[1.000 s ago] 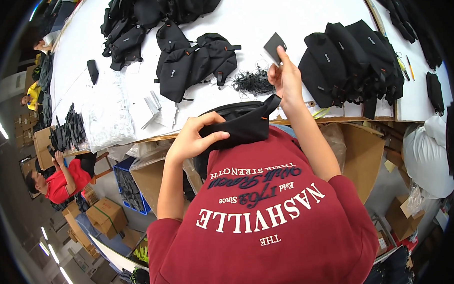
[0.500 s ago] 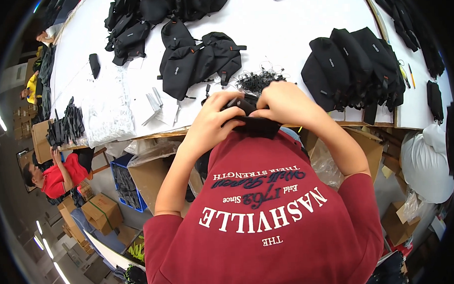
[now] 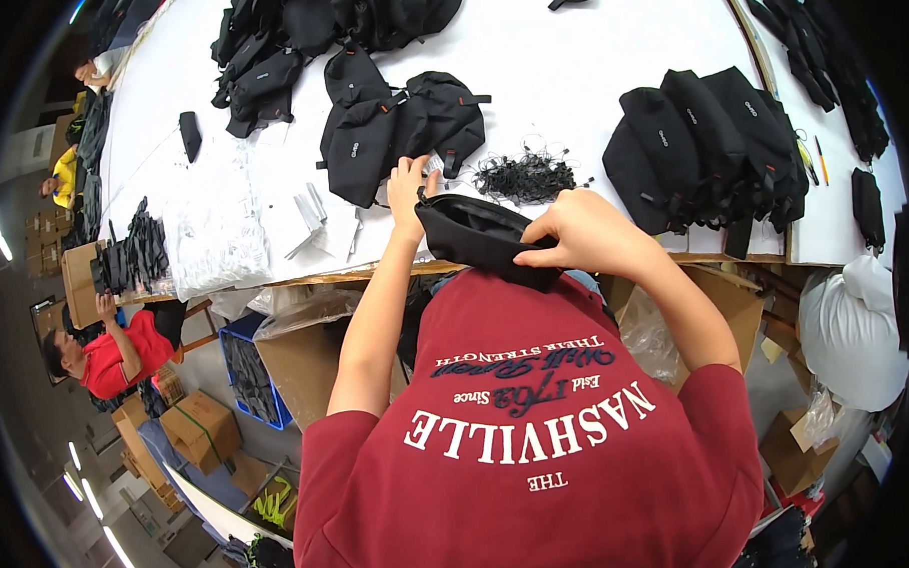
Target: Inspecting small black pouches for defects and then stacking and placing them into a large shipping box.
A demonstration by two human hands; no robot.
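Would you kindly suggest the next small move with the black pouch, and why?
I'd probably steady the left end of the black pouch with the left hand: the pouch gapes open, the right hand clearly grips its right end, but whether the left hand grips is unclear.

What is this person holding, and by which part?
A pouch: the right hand pinches its rim near the right end. What the left hand holds is unclear.

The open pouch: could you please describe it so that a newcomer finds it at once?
Find the white table and its near edge, above the maroon shirt. There the right hand grips the pouch at its right end. Unlike the black bags on the table, it is held, its mouth gaping.
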